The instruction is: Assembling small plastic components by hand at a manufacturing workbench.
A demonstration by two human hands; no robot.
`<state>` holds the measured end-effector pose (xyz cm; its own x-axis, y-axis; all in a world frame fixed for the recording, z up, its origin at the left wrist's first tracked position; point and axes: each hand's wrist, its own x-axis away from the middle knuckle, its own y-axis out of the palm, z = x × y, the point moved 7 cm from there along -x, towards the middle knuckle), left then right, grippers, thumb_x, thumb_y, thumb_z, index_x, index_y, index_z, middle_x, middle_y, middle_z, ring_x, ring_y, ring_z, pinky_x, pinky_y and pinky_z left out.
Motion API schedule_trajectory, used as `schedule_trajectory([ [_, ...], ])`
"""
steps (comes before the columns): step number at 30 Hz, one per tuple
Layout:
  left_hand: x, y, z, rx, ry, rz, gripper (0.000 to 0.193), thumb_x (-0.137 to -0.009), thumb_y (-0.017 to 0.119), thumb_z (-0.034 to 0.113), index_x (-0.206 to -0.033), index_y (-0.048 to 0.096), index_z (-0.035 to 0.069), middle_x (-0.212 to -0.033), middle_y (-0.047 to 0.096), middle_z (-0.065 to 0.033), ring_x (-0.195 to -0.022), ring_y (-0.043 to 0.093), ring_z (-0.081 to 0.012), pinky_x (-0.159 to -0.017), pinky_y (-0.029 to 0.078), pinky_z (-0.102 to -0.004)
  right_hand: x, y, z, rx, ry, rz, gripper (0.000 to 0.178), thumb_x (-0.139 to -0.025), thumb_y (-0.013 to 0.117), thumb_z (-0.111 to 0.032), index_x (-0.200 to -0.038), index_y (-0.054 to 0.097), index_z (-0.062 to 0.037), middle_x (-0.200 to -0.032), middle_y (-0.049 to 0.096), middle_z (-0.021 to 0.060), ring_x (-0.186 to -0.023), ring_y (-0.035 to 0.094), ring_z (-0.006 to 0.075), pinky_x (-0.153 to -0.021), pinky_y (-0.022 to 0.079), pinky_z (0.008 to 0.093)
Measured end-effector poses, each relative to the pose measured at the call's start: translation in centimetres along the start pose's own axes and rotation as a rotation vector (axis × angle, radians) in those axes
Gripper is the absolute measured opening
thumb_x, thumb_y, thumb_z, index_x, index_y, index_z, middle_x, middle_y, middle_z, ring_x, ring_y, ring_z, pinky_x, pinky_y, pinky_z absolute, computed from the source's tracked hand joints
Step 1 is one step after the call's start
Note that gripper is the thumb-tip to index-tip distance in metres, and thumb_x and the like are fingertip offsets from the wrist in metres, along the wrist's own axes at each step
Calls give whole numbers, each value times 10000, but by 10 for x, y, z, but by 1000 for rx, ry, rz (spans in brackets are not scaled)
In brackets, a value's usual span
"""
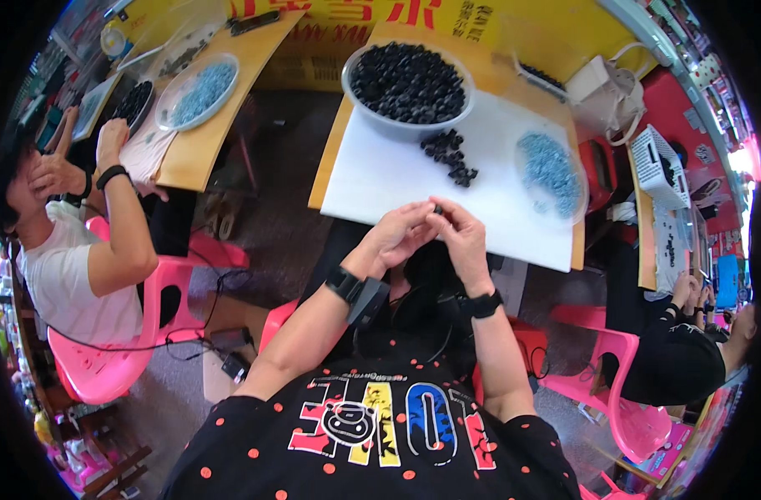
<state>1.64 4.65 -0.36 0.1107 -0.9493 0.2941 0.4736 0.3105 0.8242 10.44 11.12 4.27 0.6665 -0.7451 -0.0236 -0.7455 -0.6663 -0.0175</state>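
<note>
My left hand (397, 236) and my right hand (460, 236) meet at the near edge of a white board (380, 179), fingertips pinched together on a small black part (438, 210). Beyond them lies a small pile of black parts (451, 156). A large grey bowl (405, 125) at the far end is heaped with the same black pieces. To the right sits a clear dish of small blue-grey parts (550, 173). Both my wrists wear black bands.
A person in a white shirt (60, 275) sits on a pink chair at the left, at a wooden table with a dish of blue-grey parts (199, 92). Another person in black (672, 358) sits at the right. A white basket (660, 167) stands far right.
</note>
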Motion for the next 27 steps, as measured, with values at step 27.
schedule_trajectory([
  [27, -10, -7, 1, -18, -15, 102, 248, -965, 526, 99, -1185, 496, -13, -1172, 598, -207, -1071, 617, -280, -909, 531, -364, -67, -55, -6, 827, -348, 99, 268, -729, 750, -93, -959, 649, 1, -883, 621, 141, -754, 644, 286, -704, 519, 356],
])
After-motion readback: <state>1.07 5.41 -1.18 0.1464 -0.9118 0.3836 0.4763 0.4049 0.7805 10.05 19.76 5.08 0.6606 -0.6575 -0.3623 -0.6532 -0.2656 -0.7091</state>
